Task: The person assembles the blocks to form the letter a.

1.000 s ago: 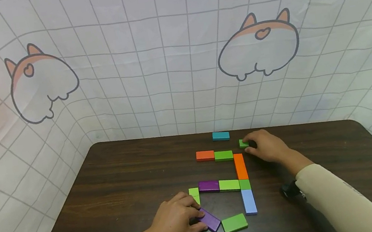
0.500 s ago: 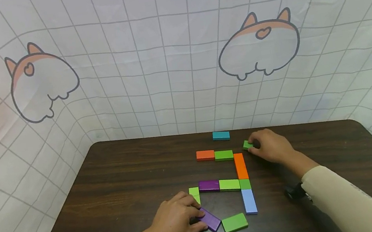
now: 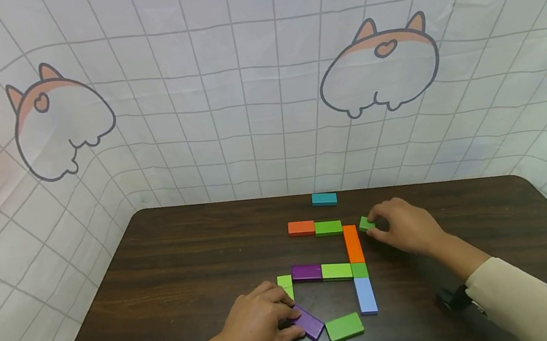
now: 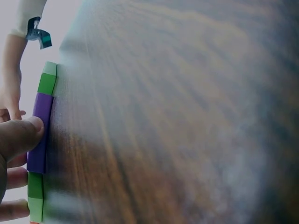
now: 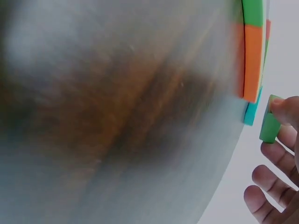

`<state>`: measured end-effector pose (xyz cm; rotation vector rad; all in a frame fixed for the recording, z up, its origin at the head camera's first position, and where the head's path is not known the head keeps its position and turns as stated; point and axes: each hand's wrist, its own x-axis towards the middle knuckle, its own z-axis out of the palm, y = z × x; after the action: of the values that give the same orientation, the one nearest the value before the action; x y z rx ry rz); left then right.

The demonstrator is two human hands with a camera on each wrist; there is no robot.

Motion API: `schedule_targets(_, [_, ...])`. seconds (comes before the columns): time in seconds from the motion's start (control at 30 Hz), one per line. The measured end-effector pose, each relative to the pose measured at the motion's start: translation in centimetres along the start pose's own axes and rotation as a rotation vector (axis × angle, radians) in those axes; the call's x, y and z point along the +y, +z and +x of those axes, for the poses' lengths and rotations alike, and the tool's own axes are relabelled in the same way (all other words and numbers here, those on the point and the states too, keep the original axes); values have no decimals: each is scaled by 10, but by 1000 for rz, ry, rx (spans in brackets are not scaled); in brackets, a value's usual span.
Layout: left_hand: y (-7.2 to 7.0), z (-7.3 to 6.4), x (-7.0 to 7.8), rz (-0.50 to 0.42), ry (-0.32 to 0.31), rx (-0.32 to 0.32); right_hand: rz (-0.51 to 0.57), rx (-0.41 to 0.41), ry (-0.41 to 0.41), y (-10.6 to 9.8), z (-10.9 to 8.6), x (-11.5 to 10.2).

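My right hand [image 3: 407, 228] pinches a small green block [image 3: 365, 224] between thumb and fingers, just right of the far end of an orange block [image 3: 352, 244]. In the right wrist view this green block [image 5: 269, 126] is raised off the table, with the lower fingers spread away from it. My left hand [image 3: 255, 323] holds a slanted purple block [image 3: 310, 323] at the near left, its thumb along one side in the left wrist view. A light green block [image 3: 285, 286] sits partly behind the left fingers, and a green block [image 3: 344, 327] lies by the purple one's right end.
Up the right side run a light blue block [image 3: 365, 296], a small green block [image 3: 359, 270] and the orange one. Dark purple [image 3: 307, 273] and lime [image 3: 336, 271] blocks form a middle row; red [image 3: 301, 228] and green [image 3: 328, 228] ones lie behind. A teal block [image 3: 324, 199] is near the table's back edge.
My right hand has come toward me and slightly right with the small green block, from near the back edge to beside the orange block. The left hand stays on the purple block.
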<state>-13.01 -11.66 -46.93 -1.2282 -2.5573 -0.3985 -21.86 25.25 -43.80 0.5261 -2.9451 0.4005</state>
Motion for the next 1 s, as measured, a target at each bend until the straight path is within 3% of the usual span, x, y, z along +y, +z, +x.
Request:
schedule_targets(0.5, [0, 0, 1, 1, -14, -24, 4, 72, -89, -11, -45, -25])
schedule_targets(1.0, [-1, -1, 1, 0, -13, -10, 38, 77, -166, -10, -83, -48])
